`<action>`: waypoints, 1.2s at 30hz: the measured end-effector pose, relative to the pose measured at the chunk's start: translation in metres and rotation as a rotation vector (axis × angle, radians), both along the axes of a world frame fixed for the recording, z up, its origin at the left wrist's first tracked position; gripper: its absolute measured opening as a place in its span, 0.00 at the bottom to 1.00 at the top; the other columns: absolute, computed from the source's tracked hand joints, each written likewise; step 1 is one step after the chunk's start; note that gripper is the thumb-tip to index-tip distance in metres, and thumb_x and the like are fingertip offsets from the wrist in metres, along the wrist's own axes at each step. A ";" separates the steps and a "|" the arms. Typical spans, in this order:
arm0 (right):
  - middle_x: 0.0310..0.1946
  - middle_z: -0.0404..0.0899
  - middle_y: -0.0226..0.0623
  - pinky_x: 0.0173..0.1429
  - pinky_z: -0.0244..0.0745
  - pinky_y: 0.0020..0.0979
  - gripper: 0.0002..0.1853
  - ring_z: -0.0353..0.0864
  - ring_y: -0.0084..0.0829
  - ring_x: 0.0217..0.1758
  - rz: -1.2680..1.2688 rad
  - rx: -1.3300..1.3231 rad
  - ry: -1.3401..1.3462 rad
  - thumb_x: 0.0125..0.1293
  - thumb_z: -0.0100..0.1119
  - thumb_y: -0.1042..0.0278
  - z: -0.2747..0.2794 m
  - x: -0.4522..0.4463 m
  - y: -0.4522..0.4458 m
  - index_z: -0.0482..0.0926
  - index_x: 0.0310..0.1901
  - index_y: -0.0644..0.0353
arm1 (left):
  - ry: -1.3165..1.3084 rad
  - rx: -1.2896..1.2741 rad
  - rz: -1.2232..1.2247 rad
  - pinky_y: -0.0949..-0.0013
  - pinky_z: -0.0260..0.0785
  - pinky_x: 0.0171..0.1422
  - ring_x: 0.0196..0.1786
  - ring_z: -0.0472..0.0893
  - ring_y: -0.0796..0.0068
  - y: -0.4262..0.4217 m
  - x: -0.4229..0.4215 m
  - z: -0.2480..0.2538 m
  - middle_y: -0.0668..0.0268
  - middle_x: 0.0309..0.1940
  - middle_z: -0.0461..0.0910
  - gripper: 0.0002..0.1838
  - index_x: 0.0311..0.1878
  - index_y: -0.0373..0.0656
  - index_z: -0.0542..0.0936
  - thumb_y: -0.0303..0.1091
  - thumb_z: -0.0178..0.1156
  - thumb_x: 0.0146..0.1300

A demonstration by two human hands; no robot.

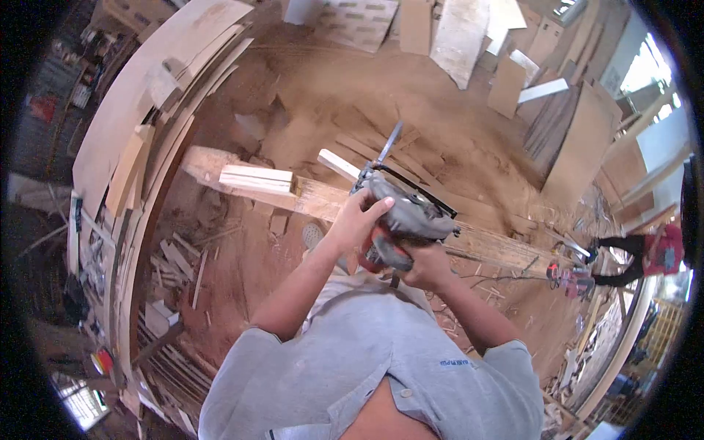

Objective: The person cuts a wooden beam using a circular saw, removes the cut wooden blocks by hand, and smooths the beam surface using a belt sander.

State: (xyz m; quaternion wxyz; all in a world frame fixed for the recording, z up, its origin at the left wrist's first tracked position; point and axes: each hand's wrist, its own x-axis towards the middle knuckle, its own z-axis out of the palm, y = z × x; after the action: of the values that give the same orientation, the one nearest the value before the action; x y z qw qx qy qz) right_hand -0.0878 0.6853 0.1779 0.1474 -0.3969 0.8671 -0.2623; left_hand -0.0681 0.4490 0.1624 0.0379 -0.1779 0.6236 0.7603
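A circular saw [411,213], dark grey with red parts, is held tilted in front of my body. My left hand [358,220] grips its front end, thumb over the top. My right hand [427,265] is closed round its rear handle. A thin metal bar [391,139] sticks out from the saw's far side. Below the saw runs a long wooden beam [319,199]. On the beam, left of my left hand, lies a short pale wood block [257,180]. Another pale strip of wood [338,164] sits just beyond the beam, close to the saw.
Large sheets [139,95] are stacked at the left. Sawdust [447,125] and offcuts [176,260] cover the floor. Boards [583,139] lean at the right. Another person [664,249] stands at far right, near a red tool [554,271] at the beam's end.
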 end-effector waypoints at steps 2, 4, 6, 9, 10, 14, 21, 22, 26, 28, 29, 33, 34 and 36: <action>0.39 0.92 0.50 0.51 0.87 0.42 0.26 0.94 0.47 0.42 -0.046 0.040 -0.333 0.57 0.76 0.59 0.040 -0.012 -0.007 0.90 0.58 0.56 | 0.123 -0.049 -0.031 0.72 0.76 0.46 0.42 0.80 0.84 -0.022 0.006 0.002 0.71 0.41 0.84 0.17 0.50 0.39 0.83 0.43 0.75 0.75; 0.37 0.91 0.53 0.51 0.87 0.43 0.30 0.94 0.49 0.41 -0.062 -0.110 -0.507 0.56 0.77 0.51 0.053 -0.026 -0.015 0.90 0.60 0.56 | 0.067 -0.140 0.040 0.72 0.74 0.45 0.40 0.79 0.85 -0.039 0.019 0.011 0.74 0.36 0.82 0.13 0.45 0.41 0.83 0.39 0.73 0.76; 0.40 0.91 0.54 0.52 0.86 0.41 0.34 0.95 0.47 0.42 0.039 -0.070 -0.570 0.54 0.77 0.51 0.062 -0.039 -0.022 0.88 0.61 0.62 | -0.044 -0.282 0.069 0.71 0.75 0.49 0.41 0.79 0.83 -0.057 0.040 0.015 0.75 0.36 0.82 0.10 0.42 0.41 0.84 0.37 0.71 0.78; 0.41 0.91 0.55 0.56 0.85 0.41 0.36 0.95 0.45 0.45 0.159 0.002 -0.595 0.54 0.77 0.50 0.065 -0.053 -0.040 0.87 0.62 0.66 | 0.005 -0.287 0.277 0.72 0.70 0.41 0.36 0.75 0.86 -0.067 0.071 -0.001 0.77 0.30 0.79 0.15 0.34 0.41 0.81 0.36 0.72 0.77; 0.42 0.91 0.56 0.57 0.85 0.42 0.37 0.95 0.45 0.46 0.172 0.026 -0.613 0.54 0.77 0.50 0.069 -0.057 -0.049 0.87 0.62 0.67 | 0.014 -0.298 0.346 0.73 0.69 0.40 0.35 0.75 0.86 -0.065 0.079 -0.005 0.77 0.29 0.79 0.16 0.33 0.41 0.80 0.36 0.72 0.77; 0.43 0.92 0.55 0.56 0.85 0.42 0.38 0.94 0.44 0.46 0.187 0.006 -0.608 0.52 0.77 0.47 0.057 -0.061 -0.091 0.88 0.60 0.69 | -0.197 -0.407 0.470 0.73 0.67 0.39 0.33 0.71 0.87 -0.071 0.114 -0.016 0.76 0.25 0.76 0.19 0.31 0.40 0.80 0.40 0.73 0.75; 0.45 0.93 0.55 0.60 0.84 0.42 0.34 0.94 0.46 0.50 0.228 -0.034 -0.631 0.59 0.79 0.48 0.026 -0.059 -0.149 0.88 0.58 0.70 | -0.310 -0.261 0.300 0.59 0.80 0.59 0.54 0.88 0.63 -0.065 0.149 -0.068 0.53 0.54 0.88 0.39 0.61 0.36 0.78 0.61 0.80 0.64; 0.46 0.93 0.54 0.60 0.84 0.42 0.33 0.94 0.46 0.50 0.233 -0.045 -0.631 0.60 0.79 0.49 0.019 -0.059 -0.156 0.88 0.58 0.70 | -0.311 -0.284 0.278 0.57 0.80 0.60 0.55 0.88 0.61 -0.064 0.145 -0.070 0.52 0.54 0.88 0.42 0.62 0.36 0.78 0.63 0.81 0.62; 0.46 0.93 0.54 0.60 0.84 0.42 0.29 0.94 0.45 0.50 0.219 -0.024 -0.616 0.63 0.78 0.52 0.013 -0.058 -0.178 0.88 0.57 0.69 | -0.426 -0.417 0.208 0.52 0.80 0.63 0.57 0.89 0.49 -0.072 0.127 -0.028 0.46 0.53 0.88 0.47 0.60 0.36 0.77 0.63 0.86 0.50; 0.45 0.93 0.55 0.59 0.84 0.42 0.27 0.94 0.46 0.50 0.198 -0.024 -0.588 0.64 0.77 0.54 0.011 -0.058 -0.183 0.88 0.56 0.69 | -0.468 -0.433 0.215 0.51 0.80 0.63 0.58 0.89 0.47 -0.075 0.122 -0.033 0.44 0.53 0.89 0.47 0.60 0.37 0.77 0.60 0.85 0.48; 0.44 0.92 0.56 0.59 0.84 0.42 0.26 0.94 0.46 0.49 0.191 -0.045 -0.572 0.65 0.77 0.54 0.008 -0.055 -0.185 0.88 0.55 0.69 | -0.489 -0.440 0.216 0.51 0.80 0.63 0.58 0.90 0.46 -0.076 0.120 -0.035 0.44 0.53 0.89 0.47 0.61 0.37 0.77 0.59 0.85 0.47; 0.40 0.91 0.57 0.55 0.84 0.43 0.23 0.93 0.48 0.46 0.158 -0.067 -0.562 0.65 0.74 0.58 0.009 -0.051 -0.197 0.87 0.52 0.70 | -0.479 -0.436 0.199 0.50 0.81 0.64 0.59 0.90 0.46 -0.088 0.121 -0.038 0.43 0.54 0.89 0.46 0.63 0.38 0.77 0.57 0.84 0.46; 0.39 0.90 0.58 0.54 0.84 0.43 0.22 0.93 0.48 0.44 0.160 -0.057 -0.562 0.64 0.73 0.59 0.007 -0.051 -0.197 0.87 0.52 0.70 | -0.484 -0.442 0.196 0.50 0.81 0.65 0.60 0.90 0.46 -0.088 0.121 -0.039 0.43 0.54 0.89 0.47 0.63 0.38 0.77 0.58 0.84 0.47; 0.37 0.89 0.59 0.52 0.84 0.44 0.21 0.92 0.49 0.42 0.165 -0.039 -0.565 0.63 0.72 0.61 0.000 -0.051 -0.200 0.87 0.50 0.70 | -0.494 -0.444 0.189 0.50 0.81 0.66 0.60 0.89 0.46 -0.092 0.121 -0.039 0.44 0.55 0.89 0.47 0.64 0.38 0.77 0.58 0.84 0.47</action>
State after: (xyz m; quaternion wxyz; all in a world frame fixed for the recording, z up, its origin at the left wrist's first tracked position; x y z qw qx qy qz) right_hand -0.1389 0.4853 0.1776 0.3960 -0.3803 0.7514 -0.3661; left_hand 0.0534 0.3575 0.1232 0.0773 -0.4174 0.7267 0.5401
